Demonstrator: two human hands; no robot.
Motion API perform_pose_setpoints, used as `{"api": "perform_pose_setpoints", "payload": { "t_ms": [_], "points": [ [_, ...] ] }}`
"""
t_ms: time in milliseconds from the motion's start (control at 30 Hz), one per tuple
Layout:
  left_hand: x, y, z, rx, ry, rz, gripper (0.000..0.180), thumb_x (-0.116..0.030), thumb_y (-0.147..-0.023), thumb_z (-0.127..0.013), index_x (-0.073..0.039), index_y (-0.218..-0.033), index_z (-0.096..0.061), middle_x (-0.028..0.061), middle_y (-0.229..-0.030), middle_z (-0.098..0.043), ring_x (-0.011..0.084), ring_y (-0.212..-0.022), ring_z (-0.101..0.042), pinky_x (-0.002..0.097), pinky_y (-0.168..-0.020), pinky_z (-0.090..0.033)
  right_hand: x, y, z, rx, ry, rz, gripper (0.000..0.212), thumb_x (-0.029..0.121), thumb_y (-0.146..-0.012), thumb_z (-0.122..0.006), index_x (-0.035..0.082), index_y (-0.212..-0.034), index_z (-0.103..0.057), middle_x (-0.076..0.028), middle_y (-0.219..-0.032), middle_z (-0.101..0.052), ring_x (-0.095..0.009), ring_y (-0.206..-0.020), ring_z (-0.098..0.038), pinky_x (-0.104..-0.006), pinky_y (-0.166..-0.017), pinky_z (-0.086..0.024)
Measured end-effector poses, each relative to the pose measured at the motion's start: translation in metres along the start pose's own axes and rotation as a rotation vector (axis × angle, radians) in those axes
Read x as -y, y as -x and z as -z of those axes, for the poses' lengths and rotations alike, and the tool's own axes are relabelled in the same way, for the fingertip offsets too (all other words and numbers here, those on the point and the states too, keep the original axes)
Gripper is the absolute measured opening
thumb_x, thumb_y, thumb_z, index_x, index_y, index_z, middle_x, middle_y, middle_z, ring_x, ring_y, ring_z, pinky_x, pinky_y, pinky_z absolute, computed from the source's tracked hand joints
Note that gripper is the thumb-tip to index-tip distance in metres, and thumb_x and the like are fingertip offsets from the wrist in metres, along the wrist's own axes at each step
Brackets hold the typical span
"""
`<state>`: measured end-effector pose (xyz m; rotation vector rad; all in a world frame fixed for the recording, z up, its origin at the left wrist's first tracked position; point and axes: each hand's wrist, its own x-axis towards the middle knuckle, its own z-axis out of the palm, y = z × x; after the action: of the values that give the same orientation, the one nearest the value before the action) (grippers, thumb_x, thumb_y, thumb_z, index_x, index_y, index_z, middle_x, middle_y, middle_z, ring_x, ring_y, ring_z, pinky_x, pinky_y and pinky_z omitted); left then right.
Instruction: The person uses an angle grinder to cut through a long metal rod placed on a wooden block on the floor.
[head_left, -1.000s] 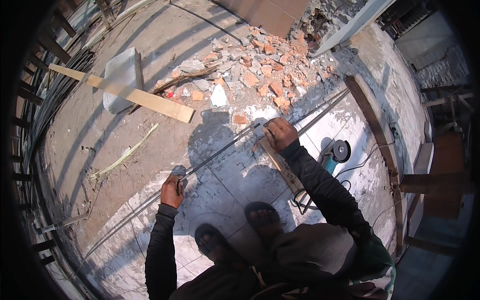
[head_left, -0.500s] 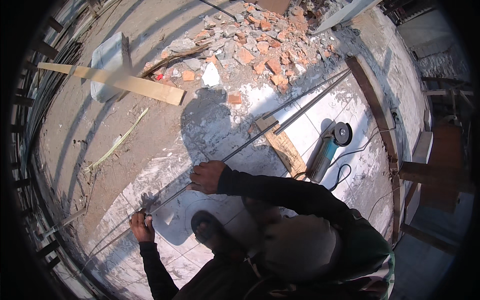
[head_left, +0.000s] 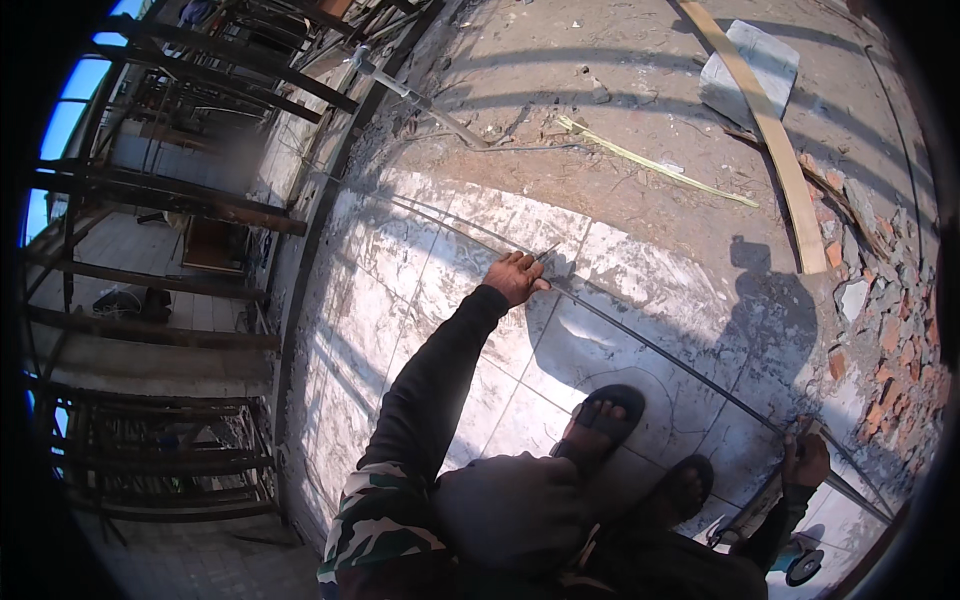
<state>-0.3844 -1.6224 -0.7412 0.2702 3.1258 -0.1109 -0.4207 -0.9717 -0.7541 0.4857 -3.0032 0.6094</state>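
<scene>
A long, thin steel rod (head_left: 660, 350) runs slantwise above the tiled floor. My left hand (head_left: 515, 277) is closed on it near the middle of the view, fingers wrapped over. A short dark tip pokes out beside those fingers; I cannot make out what it is. At the lower right my right hand (head_left: 805, 460) is closed round the same rod, beside a wooden board mostly hidden by my arm. Past this hand, more rods (head_left: 860, 497) reach toward the right edge. An angle grinder (head_left: 803, 567) lies below my right forearm, its disc showing and its body largely hidden.
My sandalled feet (head_left: 610, 415) stand on white tiles between the hands. Broken brick rubble (head_left: 895, 350) lies at the right, near a long wooden plank (head_left: 765, 115) and a pale block (head_left: 738, 75). Dark beams (head_left: 170, 190) line the left side.
The view has swung left, bringing the beams and the rod's far-left stretch into sight. My right hand has moved along the rod toward the wooden board; my left hand still grips it.
</scene>
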Motion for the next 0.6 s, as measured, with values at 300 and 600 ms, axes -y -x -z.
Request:
{"api": "perform_pose_setpoints", "payload": {
  "t_ms": [300, 600],
  "points": [
    [-0.086, -0.03, -0.003, 0.214, 0.123, -0.182, 0.032, -0.038, -0.08, -0.061, -0.008, -0.075, -0.052, 0.0099, -0.07, -0.051, 0.0316, -0.07, -0.055, 0.045, -0.062, -0.04, 0.076, 0.002, -0.002, 0.033, -0.073, -0.077, 0.039, 0.042, -0.073, -0.072, 0.008, -0.07, -0.054, -0.007, -0.066, -0.054, -0.029, -0.067, -0.058, -0.0411, -0.06, -0.044],
    [-0.156, 0.006, -0.019, 0.276, 0.132, -0.252, 0.029, -0.032, -0.084, -0.058, -0.005, -0.075, -0.051, 0.0164, -0.067, -0.053, 0.0394, -0.063, -0.054, 0.0499, -0.056, -0.04, 0.1, 0.054, -0.059, -0.087, -0.108, -0.136, 0.04, 0.048, -0.079, -0.063, 0.008, -0.08, -0.06, -0.007, -0.076, -0.053, -0.025, -0.073, -0.054, -0.0384, -0.07, -0.042]
  ]
}}
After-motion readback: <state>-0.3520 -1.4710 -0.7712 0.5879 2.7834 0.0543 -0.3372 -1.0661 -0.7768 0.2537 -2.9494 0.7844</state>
